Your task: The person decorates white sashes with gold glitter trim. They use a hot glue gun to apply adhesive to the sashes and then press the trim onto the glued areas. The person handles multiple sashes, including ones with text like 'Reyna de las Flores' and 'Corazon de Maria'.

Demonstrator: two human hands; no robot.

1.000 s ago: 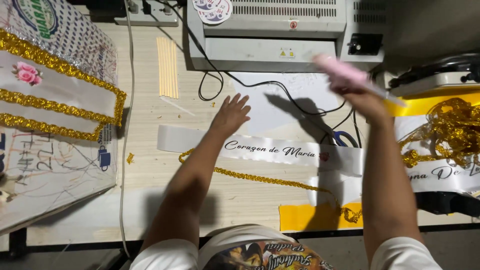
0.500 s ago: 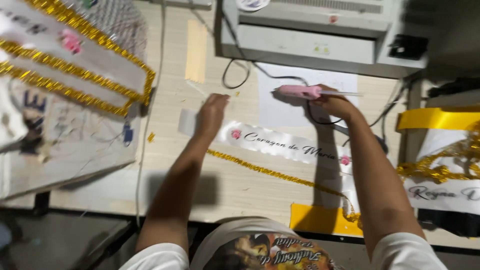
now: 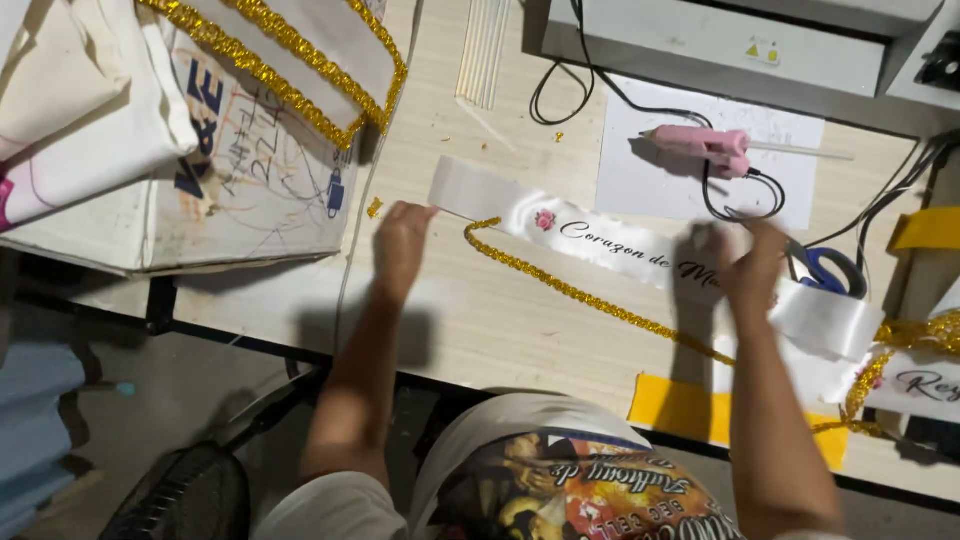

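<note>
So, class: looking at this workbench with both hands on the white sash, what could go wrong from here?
1. The pink glue gun lies on a paper sheet just above the white satin sash; if hot, it might drip or scorch.
2. Its black cord loops near the right hand and could snag.
3. The gold sequin trim lies loose by the left hand and may shift.

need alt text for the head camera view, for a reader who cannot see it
Seen from above, a person's left hand and right hand press a white satin ribbon flat on a wooden table, with gold trim just below it. A pink glue gun lies on white paper beyond.
</note>
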